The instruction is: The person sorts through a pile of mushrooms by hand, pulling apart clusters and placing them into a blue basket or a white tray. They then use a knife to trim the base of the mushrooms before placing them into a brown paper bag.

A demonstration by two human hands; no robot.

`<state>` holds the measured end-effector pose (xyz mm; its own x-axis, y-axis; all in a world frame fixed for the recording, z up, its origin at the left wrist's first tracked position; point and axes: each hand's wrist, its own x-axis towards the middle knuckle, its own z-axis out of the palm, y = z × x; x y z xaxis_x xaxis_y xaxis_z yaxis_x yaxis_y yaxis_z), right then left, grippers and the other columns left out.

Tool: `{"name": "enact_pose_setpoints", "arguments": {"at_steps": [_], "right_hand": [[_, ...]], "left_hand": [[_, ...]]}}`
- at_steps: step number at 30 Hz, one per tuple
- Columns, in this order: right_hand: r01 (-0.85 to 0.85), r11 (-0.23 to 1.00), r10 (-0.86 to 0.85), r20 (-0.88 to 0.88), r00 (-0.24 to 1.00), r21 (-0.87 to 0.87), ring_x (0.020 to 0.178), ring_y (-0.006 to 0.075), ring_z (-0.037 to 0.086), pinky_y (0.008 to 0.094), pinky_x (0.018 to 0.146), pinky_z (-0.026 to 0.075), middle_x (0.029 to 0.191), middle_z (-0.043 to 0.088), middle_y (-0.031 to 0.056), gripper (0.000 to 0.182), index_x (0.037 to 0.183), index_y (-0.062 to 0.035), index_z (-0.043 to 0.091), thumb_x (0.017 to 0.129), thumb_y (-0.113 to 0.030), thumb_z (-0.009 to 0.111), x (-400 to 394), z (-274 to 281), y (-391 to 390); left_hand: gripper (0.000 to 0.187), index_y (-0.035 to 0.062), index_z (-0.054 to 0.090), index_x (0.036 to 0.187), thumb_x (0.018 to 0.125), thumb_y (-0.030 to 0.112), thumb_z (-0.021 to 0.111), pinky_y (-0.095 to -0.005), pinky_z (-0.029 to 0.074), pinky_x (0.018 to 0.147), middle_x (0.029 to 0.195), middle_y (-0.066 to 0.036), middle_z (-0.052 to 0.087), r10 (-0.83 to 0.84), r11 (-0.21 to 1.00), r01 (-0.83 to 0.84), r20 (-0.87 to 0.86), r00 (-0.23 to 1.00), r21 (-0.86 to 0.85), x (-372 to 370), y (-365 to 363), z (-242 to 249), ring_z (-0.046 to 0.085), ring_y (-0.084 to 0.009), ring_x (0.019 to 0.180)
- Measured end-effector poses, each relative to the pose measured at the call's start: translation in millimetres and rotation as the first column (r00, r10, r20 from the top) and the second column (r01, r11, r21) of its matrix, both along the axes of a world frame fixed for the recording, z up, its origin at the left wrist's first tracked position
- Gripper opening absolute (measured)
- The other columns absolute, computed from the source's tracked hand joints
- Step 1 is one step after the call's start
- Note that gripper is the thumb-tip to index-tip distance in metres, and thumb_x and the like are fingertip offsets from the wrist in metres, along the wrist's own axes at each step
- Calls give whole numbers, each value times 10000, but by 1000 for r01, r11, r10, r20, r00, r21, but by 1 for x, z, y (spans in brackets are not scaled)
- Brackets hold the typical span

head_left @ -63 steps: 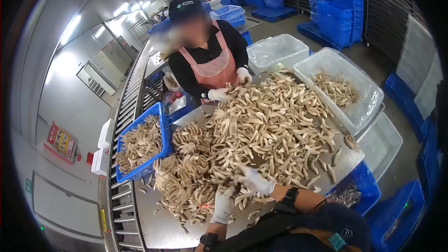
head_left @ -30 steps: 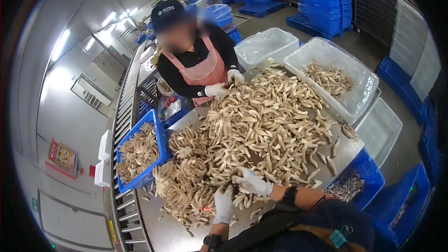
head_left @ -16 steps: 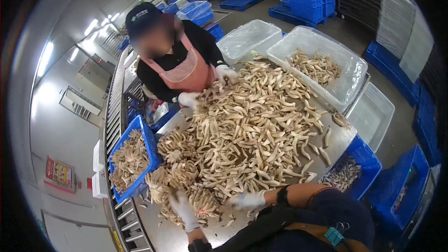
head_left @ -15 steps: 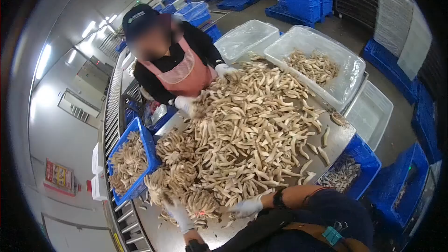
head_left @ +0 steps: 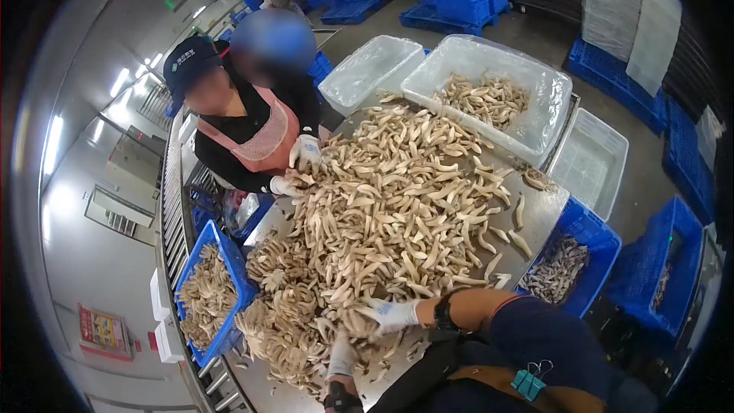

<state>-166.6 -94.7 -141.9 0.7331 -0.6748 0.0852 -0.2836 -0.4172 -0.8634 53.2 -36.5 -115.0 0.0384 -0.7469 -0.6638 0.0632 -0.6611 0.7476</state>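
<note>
A large heap of pale, finger-shaped mushrooms (head_left: 413, 206) covers the metal table (head_left: 544, 218). Both my hands wear white gloves and are at the near side of the heap. My left hand (head_left: 342, 356) reaches in among mushroom clusters, and its fingers are partly hidden and blurred. Just right of it, my right hand (head_left: 391, 314) lies against the mushrooms with fingers stretched out to the left. Between and around my hands are clustered mushrooms (head_left: 287, 329), some still joined at the base.
Across the table, a co-worker (head_left: 260, 130) in a pink apron has gloved hands at the heap. A blue crate (head_left: 243, 279) of mushrooms stands left; another blue crate (head_left: 600, 241) holds small pieces at right. A lined white bin (head_left: 550, 99) with mushrooms stands at the back.
My view has shifted slightly. My hands, apart around a cluster before, have come closer together, and the cluster looks broken into looser mushrooms. The co-worker's hands have drawn together.
</note>
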Motion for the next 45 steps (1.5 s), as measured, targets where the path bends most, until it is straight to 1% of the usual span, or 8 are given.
{"name": "enact_pose_setpoints", "arguments": {"at_steps": [5,8,16,20,29,33,42,45], "right_hand": [[147,984,-146,-20,989,101,1325,459,351,434,1088,339,1477,242,303,984,1498,-55,239,718,-333,771,-20,18,1],[13,991,-24,-81,996,-132,1280,443,404,435,1040,398,1448,292,289,928,1466,-63,309,692,-291,767,-11,19,3],[-83,875,73,-39,997,-477,1224,433,468,461,984,437,1423,353,245,751,1363,-108,429,698,-252,746,8,5,36],[-87,916,93,-4,996,-393,1257,432,442,463,1038,396,1469,311,248,850,1472,-123,328,722,-238,711,2,1,38],[-48,932,-7,-151,989,-359,1156,407,534,424,974,456,1473,301,278,797,1425,-56,379,732,-239,729,-6,-3,18],[18,929,-68,-123,990,-371,1204,416,502,430,992,441,1479,289,291,779,1428,-55,371,737,-210,696,-9,-1,32],[381,922,-371,-118,921,74,1248,479,426,445,1031,390,1408,311,355,729,1351,63,363,807,-347,621,-7,-4,33],[210,971,-185,-188,964,119,1147,491,464,480,966,408,1270,398,352,722,1303,78,362,840,-419,605,-20,-9,38]], "left_hand": [[720,23,169,1504,985,358,540,-407,522,919,1389,-122,478,-59,986,19,-234,970,-167,-55,13,22,554,-262,1175],[793,1,94,1502,936,172,622,-349,525,886,1391,-144,451,-55,922,138,229,972,-362,-40,17,-1,567,-236,1128],[373,45,389,1125,854,44,645,-277,497,763,1012,-60,539,52,961,-28,82,995,-275,-29,44,2,555,-140,891],[409,59,434,1116,778,29,662,-299,492,782,1027,-60,544,-71,878,326,577,813,-351,-35,46,-1,551,-163,917],[600,23,339,1411,883,70,620,-360,433,995,1372,-124,489,546,773,-496,17,838,-395,-83,28,-23,517,-234,1192],[643,35,305,1442,885,77,624,-376,414,1022,1390,-126,472,438,826,-297,214,873,-479,-60,37,-59,507,-245,1210],[740,51,202,1495,895,109,630,-390,406,1023,1454,-140,390,673,655,-707,-220,706,-267,-80,21,-2,461,-274,1249],[689,90,216,1502,934,156,602,-333,466,914,1387,-94,463,489,710,-367,45,871,-601,-75,2,24,538,-170,1110]]}}
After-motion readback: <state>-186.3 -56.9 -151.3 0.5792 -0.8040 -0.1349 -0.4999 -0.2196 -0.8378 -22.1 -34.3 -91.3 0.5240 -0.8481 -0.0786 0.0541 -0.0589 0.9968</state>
